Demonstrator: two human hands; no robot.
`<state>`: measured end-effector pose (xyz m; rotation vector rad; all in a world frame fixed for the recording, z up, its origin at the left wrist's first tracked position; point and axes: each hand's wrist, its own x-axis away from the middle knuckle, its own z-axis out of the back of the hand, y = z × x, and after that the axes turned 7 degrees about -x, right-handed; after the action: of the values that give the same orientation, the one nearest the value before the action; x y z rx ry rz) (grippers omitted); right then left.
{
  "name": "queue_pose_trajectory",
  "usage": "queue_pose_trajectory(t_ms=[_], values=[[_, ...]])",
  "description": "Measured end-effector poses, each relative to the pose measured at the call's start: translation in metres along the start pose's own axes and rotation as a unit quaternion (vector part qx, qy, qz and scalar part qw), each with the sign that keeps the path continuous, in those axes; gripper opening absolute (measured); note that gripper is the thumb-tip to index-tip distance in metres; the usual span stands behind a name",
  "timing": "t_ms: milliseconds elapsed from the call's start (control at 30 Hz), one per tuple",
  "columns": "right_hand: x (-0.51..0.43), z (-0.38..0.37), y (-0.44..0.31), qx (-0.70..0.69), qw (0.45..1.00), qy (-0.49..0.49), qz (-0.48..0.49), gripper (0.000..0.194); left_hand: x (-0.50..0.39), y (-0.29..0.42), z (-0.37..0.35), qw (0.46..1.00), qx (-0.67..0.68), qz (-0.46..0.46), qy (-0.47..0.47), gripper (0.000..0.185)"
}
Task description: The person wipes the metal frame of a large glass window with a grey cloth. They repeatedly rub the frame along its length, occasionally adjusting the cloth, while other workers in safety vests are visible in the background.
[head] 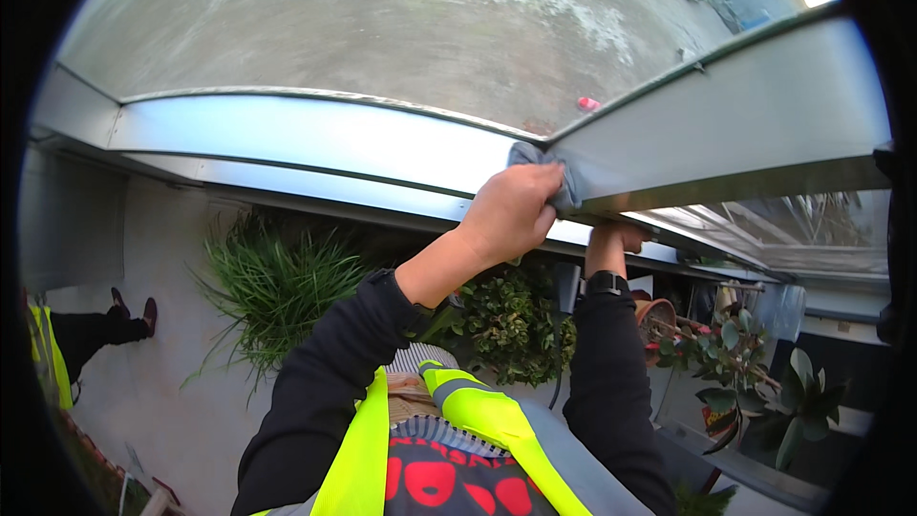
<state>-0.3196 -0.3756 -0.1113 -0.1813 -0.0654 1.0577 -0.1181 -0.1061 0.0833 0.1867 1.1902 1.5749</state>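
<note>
My left hand [510,211] pinches a crumpled grey cloth [567,183] against the inner corner of a light metal window frame [723,111]. There the long lower rail [322,135] meets the side piece. My right hand [617,236], with a dark watch on the wrist, is raised against the underside of the frame, right of the cloth. The frame hides part of that hand, and its grip is unclear. Black sleeves cover both my forearms.
Below the frame stand a grassy plant [286,287], a leafy bush [516,322] and a potted plant [655,322]. A dark device [566,288] with a cable hangs between my arms. Another person in a yellow vest [50,351] is at far left. Concrete ground [358,21] spreads beyond the frame.
</note>
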Motion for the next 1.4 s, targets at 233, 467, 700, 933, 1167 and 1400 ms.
queue_pose_trajectory(t_ms=[233,467,700,933,1167,1400], values=[[-0.011,-0.01,0.001,0.126,0.99,-0.019,0.054,0.041,0.034,0.002,0.047,0.964,-0.216,-0.05,0.147,0.051],[0.004,0.01,-0.004,0.202,0.973,-0.035,0.106,0.037,0.039,-0.042,0.047,0.938,-0.337,0.025,0.082,0.048],[0.018,0.026,-0.003,0.294,0.941,-0.032,0.166,0.033,0.048,-0.053,0.04,0.929,-0.349,0.02,0.123,0.048],[0.028,0.034,-0.001,0.394,0.892,-0.01,0.224,0.029,0.055,-0.068,0.058,0.917,-0.367,0.02,0.157,0.039],[0.033,0.038,0.001,0.484,0.823,0.021,0.296,0.026,0.08,-0.099,0.122,0.842,-0.468,0.143,0.227,0.036],[0.059,0.074,0.002,0.559,0.716,0.091,0.409,0.025,0.063,-0.119,0.109,0.791,-0.49,0.258,0.261,0.039]])
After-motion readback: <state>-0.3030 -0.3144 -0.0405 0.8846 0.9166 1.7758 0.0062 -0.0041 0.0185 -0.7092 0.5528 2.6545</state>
